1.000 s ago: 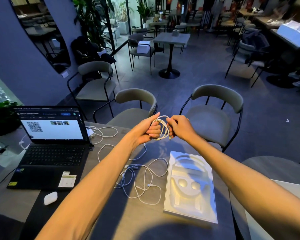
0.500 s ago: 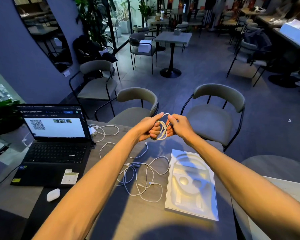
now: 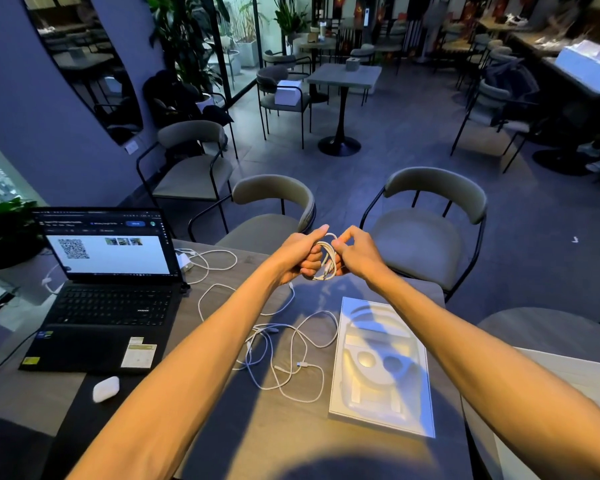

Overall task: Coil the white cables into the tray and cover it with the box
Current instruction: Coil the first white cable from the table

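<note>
Our left hand [image 3: 300,256] and right hand [image 3: 355,252] both grip one white cable coil [image 3: 326,259], held above the table's [image 3: 291,438] far edge. Coiling step underway. More loose cables [image 3: 284,355] lie beside the empty tray [image 3: 381,368]. Next, we judge: seat the coil in a tray recess.

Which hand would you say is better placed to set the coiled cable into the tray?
Right, probably: the right hand grips the coiled cable on the tray's side; the left hand is farther across.
</note>
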